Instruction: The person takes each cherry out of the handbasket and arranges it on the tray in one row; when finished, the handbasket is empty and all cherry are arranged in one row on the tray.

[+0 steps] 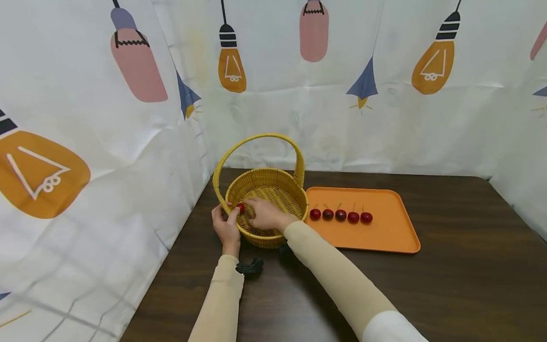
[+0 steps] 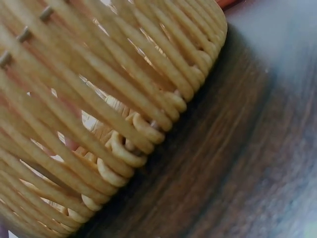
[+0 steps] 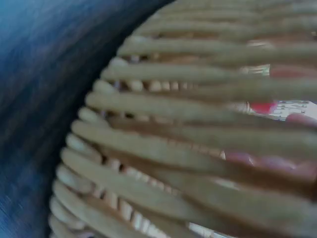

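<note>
A yellow woven basket (image 1: pixel 267 241) with a tall arched handle stands left of the middle of the table. My left hand (image 1: pixel 226 230) grips its left rim near the foot of the handle. My right hand (image 1: pixel 267 214) reaches over the front right rim into the basket, its fingers pinching a dark red cherry (image 1: pixel 240 207) at the inner left wall, close to the left thumb. Both wrist views are filled by the wicker wall (image 2: pixel 124 89); through its gaps in the right wrist view, a red bit of cherry (image 3: pixel 262 106) shows between fingers.
Right of the basket lies an orange tray (image 1: pixel 384 237). Several cherries with stems stand in a row on it, the nearest cherry (image 1: pixel 315 214) close to the basket. The dark wooden table (image 1: pixel 461 266) meets patterned white curtains at the back and left.
</note>
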`<state>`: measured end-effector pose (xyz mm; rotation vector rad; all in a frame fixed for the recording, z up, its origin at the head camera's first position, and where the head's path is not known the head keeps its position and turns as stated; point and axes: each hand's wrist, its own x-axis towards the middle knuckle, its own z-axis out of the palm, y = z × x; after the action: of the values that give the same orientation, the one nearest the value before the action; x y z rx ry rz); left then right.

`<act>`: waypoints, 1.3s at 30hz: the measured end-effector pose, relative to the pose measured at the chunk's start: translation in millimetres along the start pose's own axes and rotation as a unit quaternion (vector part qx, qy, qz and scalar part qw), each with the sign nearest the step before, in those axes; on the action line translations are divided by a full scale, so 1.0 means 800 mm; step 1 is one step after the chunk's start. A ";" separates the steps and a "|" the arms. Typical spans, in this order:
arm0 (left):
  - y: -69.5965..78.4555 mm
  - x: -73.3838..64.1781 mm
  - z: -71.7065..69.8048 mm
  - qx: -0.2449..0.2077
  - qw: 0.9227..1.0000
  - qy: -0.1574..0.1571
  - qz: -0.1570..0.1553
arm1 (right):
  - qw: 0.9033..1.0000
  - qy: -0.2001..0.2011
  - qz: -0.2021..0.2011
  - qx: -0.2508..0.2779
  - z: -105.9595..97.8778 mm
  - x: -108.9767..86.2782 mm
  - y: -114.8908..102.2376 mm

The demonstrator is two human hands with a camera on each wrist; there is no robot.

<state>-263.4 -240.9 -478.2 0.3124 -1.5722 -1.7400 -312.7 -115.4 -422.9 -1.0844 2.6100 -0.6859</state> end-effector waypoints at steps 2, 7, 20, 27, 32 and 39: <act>0.000 0.000 0.000 -0.003 1.000 0.004 -0.002 | 1.000 -0.009 0.001 -0.003 0.000 0.003 -0.001; 0.001 -0.002 -0.001 -0.005 1.000 0.009 -0.007 | 1.000 -0.025 -0.013 0.010 0.000 0.009 -0.003; 0.007 -0.001 0.003 -0.016 1.000 0.003 0.002 | 0.998 -0.024 -0.056 -0.019 0.001 0.011 -0.005; 0.002 -0.001 0.005 -0.004 1.000 -0.004 -0.002 | 0.998 -0.007 -0.059 0.006 -0.005 -0.001 0.003; 0.001 0.002 0.006 -0.004 1.000 -0.001 0.008 | 0.998 0.019 -0.051 0.015 -0.025 -0.021 0.007; 0.003 0.000 0.000 -0.012 1.000 0.009 0.005 | 0.997 0.064 -0.035 0.031 -0.044 -0.054 0.016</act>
<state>-263.1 -240.8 -476.0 0.3070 -1.5380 -1.7424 -303.5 -64.7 -397.6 -1.1539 2.6473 -0.8736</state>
